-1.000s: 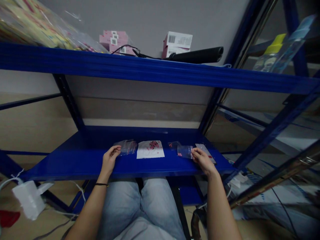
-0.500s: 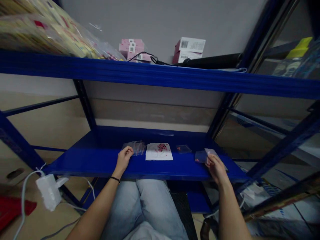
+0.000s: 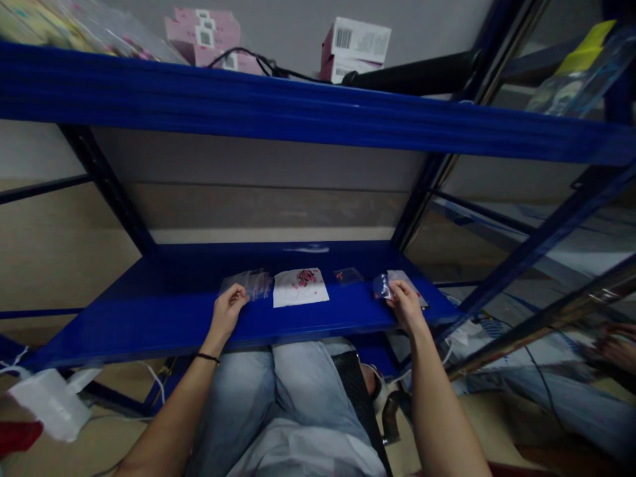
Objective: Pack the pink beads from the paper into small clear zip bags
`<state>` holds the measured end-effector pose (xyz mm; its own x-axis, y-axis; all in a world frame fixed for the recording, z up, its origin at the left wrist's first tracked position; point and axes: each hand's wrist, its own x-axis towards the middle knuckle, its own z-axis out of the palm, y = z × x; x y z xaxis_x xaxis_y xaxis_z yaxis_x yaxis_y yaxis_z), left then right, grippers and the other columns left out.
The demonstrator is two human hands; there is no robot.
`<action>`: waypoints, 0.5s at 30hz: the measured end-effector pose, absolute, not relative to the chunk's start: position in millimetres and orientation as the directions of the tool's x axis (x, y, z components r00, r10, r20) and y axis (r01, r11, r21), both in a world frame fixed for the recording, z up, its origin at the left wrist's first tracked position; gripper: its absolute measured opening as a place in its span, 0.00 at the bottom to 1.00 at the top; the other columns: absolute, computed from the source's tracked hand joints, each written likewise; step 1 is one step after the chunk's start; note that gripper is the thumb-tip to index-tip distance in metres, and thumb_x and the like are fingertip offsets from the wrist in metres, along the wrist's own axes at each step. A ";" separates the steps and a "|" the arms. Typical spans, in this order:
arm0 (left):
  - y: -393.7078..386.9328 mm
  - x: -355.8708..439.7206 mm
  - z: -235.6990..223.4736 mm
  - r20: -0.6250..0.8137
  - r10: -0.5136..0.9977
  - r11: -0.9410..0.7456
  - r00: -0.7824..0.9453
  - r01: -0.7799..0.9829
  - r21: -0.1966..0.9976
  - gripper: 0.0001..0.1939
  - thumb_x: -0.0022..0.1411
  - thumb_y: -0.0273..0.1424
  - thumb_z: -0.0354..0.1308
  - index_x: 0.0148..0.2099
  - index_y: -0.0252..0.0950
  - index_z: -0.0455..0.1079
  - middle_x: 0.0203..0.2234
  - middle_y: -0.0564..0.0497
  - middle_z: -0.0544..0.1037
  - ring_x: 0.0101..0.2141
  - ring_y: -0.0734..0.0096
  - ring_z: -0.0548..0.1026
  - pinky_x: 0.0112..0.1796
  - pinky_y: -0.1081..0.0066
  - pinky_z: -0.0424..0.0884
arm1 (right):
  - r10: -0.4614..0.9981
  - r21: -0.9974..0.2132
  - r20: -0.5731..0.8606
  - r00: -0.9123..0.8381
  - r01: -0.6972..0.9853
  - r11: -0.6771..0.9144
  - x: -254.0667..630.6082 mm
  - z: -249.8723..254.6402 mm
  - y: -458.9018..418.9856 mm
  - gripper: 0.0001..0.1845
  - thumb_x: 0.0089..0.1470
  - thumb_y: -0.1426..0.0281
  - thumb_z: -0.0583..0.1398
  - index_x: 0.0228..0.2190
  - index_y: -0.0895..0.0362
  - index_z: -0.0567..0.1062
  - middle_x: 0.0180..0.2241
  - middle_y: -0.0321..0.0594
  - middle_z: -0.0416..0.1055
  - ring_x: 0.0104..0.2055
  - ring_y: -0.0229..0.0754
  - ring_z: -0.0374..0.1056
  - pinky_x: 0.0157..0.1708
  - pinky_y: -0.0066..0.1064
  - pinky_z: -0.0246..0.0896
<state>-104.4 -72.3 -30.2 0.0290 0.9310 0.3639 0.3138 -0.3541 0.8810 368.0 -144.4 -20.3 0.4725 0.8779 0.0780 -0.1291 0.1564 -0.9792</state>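
A barcode (image 3: 344, 37) marks the white carton (image 3: 355, 50) on the top shelf at 12 o'clock, its digits too small to read. Beside it at 11 o'clock, stacked pink boxes (image 3: 201, 36) carry small white labels (image 3: 205, 36) printed with square codes, also illegible. At 2 o'clock, a clear plastic bag (image 3: 561, 93) shows a yellow tag (image 3: 583, 33) and printed panels, with no legible wording. No words, brand names or numbers can be made out.
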 end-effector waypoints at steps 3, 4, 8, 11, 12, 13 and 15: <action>-72.0 -103.2 -29.2 0.355 0.934 -0.349 0.040 0.305 0.886 0.09 0.55 0.36 0.58 0.28 0.38 0.63 0.22 0.57 0.64 0.25 0.71 0.64 0.28 0.73 0.57 | 0.858 -0.977 0.113 0.501 -0.103 0.189 375.4 -22.9 -146.2 0.21 0.41 0.54 0.70 0.27 0.54 0.68 0.14 0.24 0.55 0.15 0.30 0.50 0.16 0.22 0.44; -72.2 -102.6 -28.8 0.352 0.935 -0.347 0.041 0.306 0.886 0.10 0.55 0.37 0.58 0.28 0.38 0.63 0.21 0.57 0.64 0.24 0.71 0.63 0.28 0.73 0.57 | 0.853 -0.973 0.134 0.505 -0.097 0.210 377.2 -23.4 -146.4 0.21 0.42 0.54 0.69 0.27 0.54 0.68 0.13 0.24 0.53 0.15 0.29 0.48 0.15 0.22 0.42; -74.6 -99.8 -26.6 0.344 0.938 -0.334 0.031 0.338 0.880 0.11 0.54 0.39 0.58 0.27 0.38 0.62 0.21 0.57 0.63 0.24 0.71 0.62 0.27 0.73 0.56 | 0.856 -0.969 0.169 0.489 -0.079 0.236 379.7 -24.2 -145.1 0.19 0.45 0.55 0.68 0.28 0.53 0.68 0.12 0.22 0.47 0.14 0.29 0.43 0.16 0.23 0.38; -77.9 -96.8 -24.9 0.347 0.935 -0.344 0.075 0.436 0.832 0.11 0.56 0.38 0.56 0.28 0.38 0.62 0.21 0.57 0.62 0.24 0.72 0.62 0.27 0.73 0.56 | 0.871 -0.975 0.164 0.464 -0.059 0.215 380.2 -24.5 -145.1 0.19 0.46 0.55 0.68 0.28 0.54 0.68 0.13 0.22 0.48 0.15 0.29 0.43 0.16 0.23 0.38; -79.0 -95.6 -24.4 0.348 0.931 -0.357 0.113 0.486 0.798 0.10 0.56 0.38 0.56 0.29 0.38 0.62 0.20 0.58 0.62 0.23 0.72 0.61 0.27 0.73 0.56 | 0.876 -0.977 0.164 0.454 -0.051 0.209 380.1 -24.5 -145.7 0.19 0.46 0.55 0.68 0.27 0.54 0.68 0.14 0.23 0.49 0.15 0.29 0.44 0.16 0.23 0.38; -79.9 -94.4 -23.9 0.349 0.924 -0.376 0.157 0.536 0.756 0.09 0.57 0.37 0.56 0.30 0.37 0.63 0.20 0.58 0.62 0.23 0.73 0.61 0.27 0.74 0.56 | 0.883 -0.978 0.162 0.440 -0.044 0.202 379.8 -24.2 -146.6 0.18 0.46 0.55 0.68 0.27 0.54 0.69 0.14 0.24 0.51 0.16 0.29 0.45 0.16 0.23 0.39; -81.1 -92.0 -23.3 0.354 0.905 -0.421 0.236 0.615 0.667 0.08 0.57 0.36 0.56 0.31 0.37 0.64 0.20 0.59 0.62 0.23 0.73 0.61 0.28 0.74 0.56 | 0.904 -0.984 0.144 0.402 -0.036 0.173 377.7 -22.8 -149.0 0.18 0.47 0.56 0.67 0.28 0.54 0.69 0.16 0.25 0.54 0.17 0.30 0.48 0.17 0.22 0.41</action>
<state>-92.0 -81.1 -23.3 0.2363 0.9049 0.3541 0.6148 -0.4214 0.6666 377.7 -149.0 -22.8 0.4018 0.9043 0.1443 -0.0360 0.1731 -0.9842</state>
